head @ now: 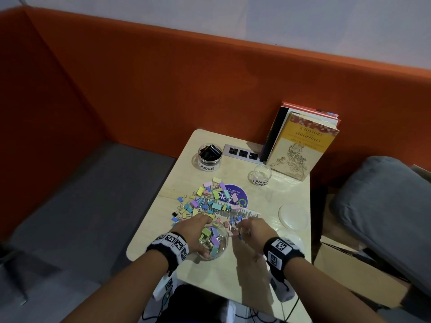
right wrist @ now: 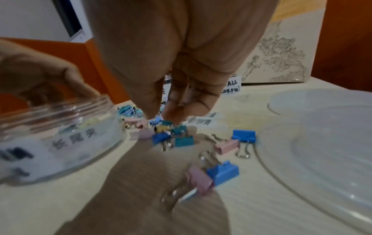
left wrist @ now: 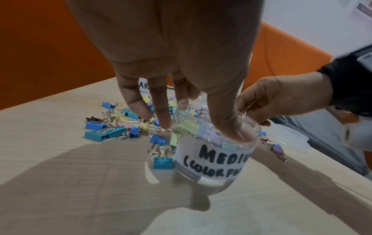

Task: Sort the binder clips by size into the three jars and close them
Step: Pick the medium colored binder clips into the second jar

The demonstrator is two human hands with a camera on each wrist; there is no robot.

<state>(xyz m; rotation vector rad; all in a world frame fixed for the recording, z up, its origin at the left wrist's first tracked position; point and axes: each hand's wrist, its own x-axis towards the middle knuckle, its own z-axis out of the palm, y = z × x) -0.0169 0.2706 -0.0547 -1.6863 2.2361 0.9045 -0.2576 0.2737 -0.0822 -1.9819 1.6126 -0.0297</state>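
Left hand (head: 194, 231) grips rim of open medium jar (left wrist: 213, 152), thumb inside. Right hand (head: 253, 229) fingertips bunched, pinching small clips (right wrist: 167, 127) off desk (head: 233, 280).

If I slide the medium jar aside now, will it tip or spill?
Probably not: the medium jar looks squat and wide-based, and the left hand grips its rim. It is lidless and partly full of clips, so a jerk might spill some. The clear wall may be slippery.
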